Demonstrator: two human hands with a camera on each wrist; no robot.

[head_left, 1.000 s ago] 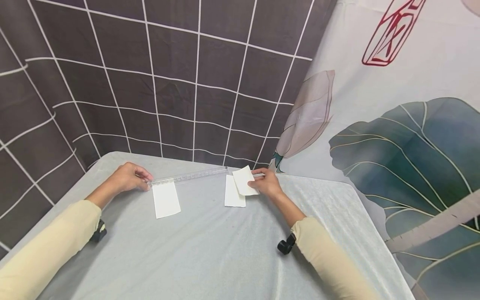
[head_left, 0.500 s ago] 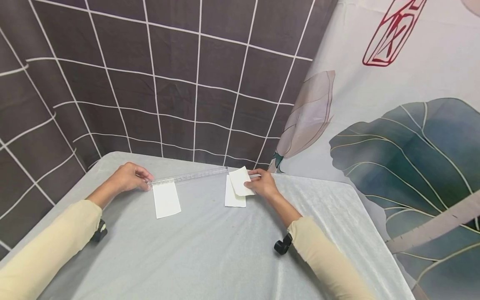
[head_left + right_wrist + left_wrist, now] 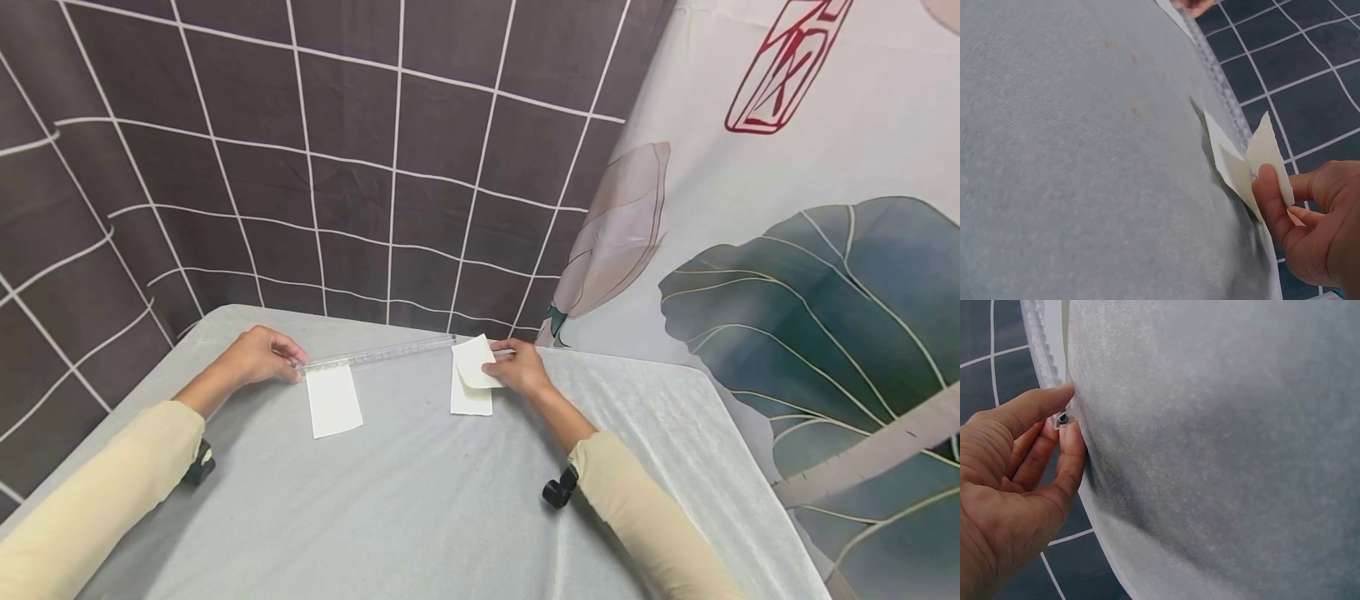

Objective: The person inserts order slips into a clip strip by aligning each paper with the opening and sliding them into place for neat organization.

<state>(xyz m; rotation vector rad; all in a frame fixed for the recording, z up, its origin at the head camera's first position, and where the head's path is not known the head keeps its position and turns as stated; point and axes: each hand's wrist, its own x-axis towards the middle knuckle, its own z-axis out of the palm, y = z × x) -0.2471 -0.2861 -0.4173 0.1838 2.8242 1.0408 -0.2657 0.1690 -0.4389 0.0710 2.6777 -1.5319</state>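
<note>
My left hand (image 3: 258,357) pinches the left end of a long clear plastic strip (image 3: 382,352) between thumb and finger. In the left wrist view, the strip's dark round end (image 3: 1063,417) shows between the fingertips. Below that end lies a white paper card (image 3: 334,402), its upper edge against the strip. My right hand (image 3: 521,367) pinches a cream paper piece (image 3: 474,360), tilted up over a second white card (image 3: 471,404) near the strip's right end. In the right wrist view, the thumb presses on the held paper (image 3: 1267,147), which stands apart from the white card below.
A pale grey cloth (image 3: 420,500) covers the table. A dark curtain with white grid lines (image 3: 345,167) hangs behind its far edge, and a printed leaf curtain (image 3: 825,317) hangs at the right.
The right hand has moved a little left with the cream paper, which now covers more of the white card beneath. The left hand and the strip stay in place.
</note>
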